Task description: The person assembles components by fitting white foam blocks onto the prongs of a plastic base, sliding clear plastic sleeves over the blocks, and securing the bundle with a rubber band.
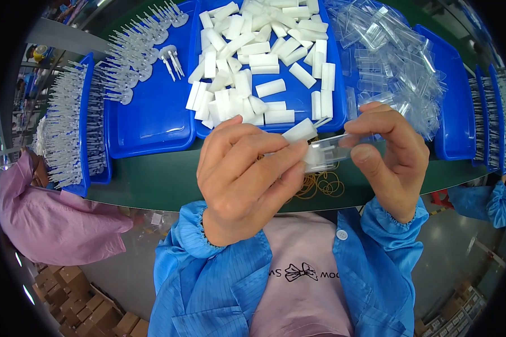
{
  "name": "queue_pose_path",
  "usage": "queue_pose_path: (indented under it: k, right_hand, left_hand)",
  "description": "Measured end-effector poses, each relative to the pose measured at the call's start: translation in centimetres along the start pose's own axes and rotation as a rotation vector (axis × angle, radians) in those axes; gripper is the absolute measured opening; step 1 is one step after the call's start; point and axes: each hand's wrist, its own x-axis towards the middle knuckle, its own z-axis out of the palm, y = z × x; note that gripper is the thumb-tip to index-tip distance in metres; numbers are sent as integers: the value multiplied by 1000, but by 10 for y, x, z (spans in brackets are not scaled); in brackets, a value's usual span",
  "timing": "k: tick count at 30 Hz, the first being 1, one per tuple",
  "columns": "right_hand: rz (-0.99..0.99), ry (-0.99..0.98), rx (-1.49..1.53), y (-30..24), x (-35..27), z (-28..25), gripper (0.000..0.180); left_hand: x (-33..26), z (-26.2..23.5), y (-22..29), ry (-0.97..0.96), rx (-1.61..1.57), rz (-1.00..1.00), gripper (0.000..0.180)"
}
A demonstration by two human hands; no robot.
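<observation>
My left hand (244, 177) is closed, its fingertips on the left end of a small clear plastic box (327, 154). A white block (301, 130) sticks out above those fingertips, just over the box; whether it touches the box I cannot tell. Something white shows inside the box, its kind unclear. My right hand (391, 157) has thumb and forefinger curled at the right end of the same box, pinching it. Below the box, thin tan rubber bands (320, 186) lie in a loose heap on the green table (163, 177).
Ahead stands a blue tray (338, 115) heaped with white blocks (270, 87). Many clear plastic boxes (393, 62) pile up at the right. At the left, a blue tray (146, 132) holds white pronged pieces (135, 56). A person's pink sleeve (62, 219) is at far left.
</observation>
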Motion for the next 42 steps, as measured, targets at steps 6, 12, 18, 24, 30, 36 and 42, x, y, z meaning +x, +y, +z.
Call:
queue_pose_path:
  k: [6, 12, 18, 24, 30, 36, 42]
  right_hand:
    - [-140, -60, -70, 3, 0, -1, 19]
    - [65, -18, 93, 10, 0, 3, 19]
    - [-205, -113, -202, 12, 2, -2, 20]
    - [0, 76, 103, 18, -9, 2, 19]
    - [-7, 98, 241, 25, -12, 0, 22]
    - [18, 113, 199, 21, -17, 2, 30]
    - [-77, 309, 335, 24, -29, 9, 24]
  left_hand:
    - [0, 1, 6, 6, 45, 12, 30]
    - [0, 6, 5, 24, 52, 33, 27]
    - [-8, 12, -5, 52, -120, -5, 38]
    - [-3, 14, -10, 214, -387, -52, 53]
    - [-7, 13, -17, -45, -1057, -463, 44]
    - [-8, 17, -13, 110, -919, -443, 48]
    - [-9, 15, -8, 57, -845, -390, 44]
